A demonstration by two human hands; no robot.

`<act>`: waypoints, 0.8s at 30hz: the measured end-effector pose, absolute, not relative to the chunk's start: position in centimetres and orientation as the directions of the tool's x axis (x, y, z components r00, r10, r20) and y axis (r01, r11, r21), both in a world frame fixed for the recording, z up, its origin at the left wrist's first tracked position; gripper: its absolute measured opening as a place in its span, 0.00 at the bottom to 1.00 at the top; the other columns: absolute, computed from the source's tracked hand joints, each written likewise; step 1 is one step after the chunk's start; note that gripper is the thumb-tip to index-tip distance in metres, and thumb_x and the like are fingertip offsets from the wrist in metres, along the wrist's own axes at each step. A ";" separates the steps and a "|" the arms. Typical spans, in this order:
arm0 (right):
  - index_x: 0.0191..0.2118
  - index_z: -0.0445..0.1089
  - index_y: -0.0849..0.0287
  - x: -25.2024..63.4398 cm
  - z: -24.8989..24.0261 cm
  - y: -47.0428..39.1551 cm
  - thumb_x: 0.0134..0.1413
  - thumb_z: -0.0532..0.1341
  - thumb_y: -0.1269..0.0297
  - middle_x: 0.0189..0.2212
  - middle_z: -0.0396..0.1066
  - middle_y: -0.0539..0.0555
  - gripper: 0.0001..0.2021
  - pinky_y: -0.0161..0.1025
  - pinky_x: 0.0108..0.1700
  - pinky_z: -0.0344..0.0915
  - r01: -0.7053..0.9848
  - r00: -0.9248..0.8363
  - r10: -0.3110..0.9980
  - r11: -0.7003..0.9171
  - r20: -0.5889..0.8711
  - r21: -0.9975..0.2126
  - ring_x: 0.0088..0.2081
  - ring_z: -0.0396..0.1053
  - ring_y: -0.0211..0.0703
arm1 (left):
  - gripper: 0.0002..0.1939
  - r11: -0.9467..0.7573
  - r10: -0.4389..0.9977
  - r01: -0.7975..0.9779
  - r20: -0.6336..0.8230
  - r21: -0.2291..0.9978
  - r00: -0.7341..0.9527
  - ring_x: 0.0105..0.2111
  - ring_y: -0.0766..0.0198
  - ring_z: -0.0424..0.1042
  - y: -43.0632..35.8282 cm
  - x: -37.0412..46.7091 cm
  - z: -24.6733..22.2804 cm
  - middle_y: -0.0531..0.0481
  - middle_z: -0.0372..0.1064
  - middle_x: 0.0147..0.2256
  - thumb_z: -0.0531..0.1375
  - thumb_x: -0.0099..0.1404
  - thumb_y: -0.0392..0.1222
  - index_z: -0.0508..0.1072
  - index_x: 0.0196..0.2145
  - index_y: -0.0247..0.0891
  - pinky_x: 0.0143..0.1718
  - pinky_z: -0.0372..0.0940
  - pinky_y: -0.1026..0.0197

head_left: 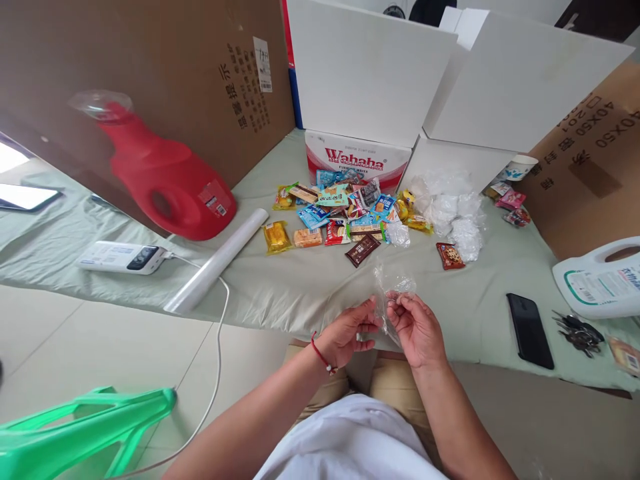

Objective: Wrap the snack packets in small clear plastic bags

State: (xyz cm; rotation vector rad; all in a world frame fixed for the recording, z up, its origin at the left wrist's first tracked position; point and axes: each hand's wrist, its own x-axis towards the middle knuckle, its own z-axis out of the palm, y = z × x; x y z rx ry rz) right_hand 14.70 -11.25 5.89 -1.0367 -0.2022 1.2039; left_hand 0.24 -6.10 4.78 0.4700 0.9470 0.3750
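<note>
A thin clear plastic bag [384, 303] hangs between my hands at the table's front edge. My right hand [419, 327] pinches its right side with thumb and fingertips. On the other side, my left hand [350, 330], with a red cord bracelet at the wrist, has its thumb and curled fingers at the bag's left edge; its exact hold is hard to see. Beyond the bag lies a brown-wrapped snack bar [363, 250], in front of a heap of packaged snacks [345, 203]. To the right are crumpled clear plastic bags [450, 207] and a brown cookie packet [450, 256].
A red jug [170, 173], a plastic film roll [217, 260] and a white power bank [123, 257] with a cable stand left. Right are a phone [530, 330], keys [579, 333] and a white bottle [600, 280]. Cardboard and white boxes [370, 73] wall the back.
</note>
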 end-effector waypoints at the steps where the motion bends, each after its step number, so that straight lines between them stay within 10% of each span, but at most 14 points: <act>1: 0.27 0.75 0.60 14.7 5.9 -11.4 0.39 0.77 0.64 0.35 0.79 0.53 0.12 0.31 0.35 0.77 -0.670 0.397 0.834 -0.021 -0.383 -0.742 0.31 0.74 0.34 | 0.21 0.835 0.512 -0.139 -0.660 0.532 0.550 0.35 0.63 0.71 -6.1 0.3 4.8 0.51 0.70 0.32 0.74 0.51 0.54 0.71 0.30 0.37 0.33 0.66 0.61; 5: 0.26 0.73 0.60 15.5 5.8 -12.1 0.39 0.76 0.64 0.36 0.79 0.54 0.12 0.31 0.32 0.76 -0.669 0.403 0.823 -0.034 -0.401 -0.742 0.30 0.73 0.34 | 0.17 0.827 0.559 -0.315 -0.632 0.465 0.537 0.37 0.61 0.75 -5.0 0.1 4.7 0.50 0.73 0.33 0.72 0.48 0.34 0.66 0.28 0.38 0.38 0.72 0.58; 11: 0.27 0.72 0.57 17.1 5.1 -12.9 0.39 0.74 0.67 0.37 0.77 0.52 0.10 0.36 0.39 0.78 -0.705 0.473 0.755 0.016 -0.454 -0.709 0.36 0.74 0.38 | 0.14 0.695 0.715 -0.431 -0.615 0.575 0.332 0.37 0.57 0.81 -2.2 -0.5 3.9 0.50 0.75 0.33 0.65 0.60 0.35 0.60 0.34 0.41 0.40 0.75 0.55; 17: 0.26 0.70 0.58 18.6 3.9 -12.2 0.34 0.76 0.63 0.35 0.77 0.51 0.15 0.37 0.35 0.78 -0.646 0.465 0.746 -0.083 -0.477 -0.759 0.33 0.76 0.39 | 0.10 0.296 0.950 0.009 -0.294 0.955 -0.104 0.14 0.69 0.64 1.2 -1.2 1.8 0.60 0.67 0.26 0.54 0.72 0.42 0.54 0.36 0.45 0.18 0.56 0.65; 24: 0.27 0.74 0.59 24.8 4.0 -11.0 0.31 0.78 0.54 0.31 0.75 0.52 0.20 0.31 0.26 0.71 -0.329 0.434 0.771 -0.346 -0.466 -0.879 0.28 0.72 0.36 | 0.09 0.095 0.947 0.176 -0.144 0.980 0.286 0.11 0.69 0.58 5.4 -3.7 0.9 0.62 0.63 0.20 0.56 0.69 0.46 0.57 0.38 0.44 0.17 0.50 0.64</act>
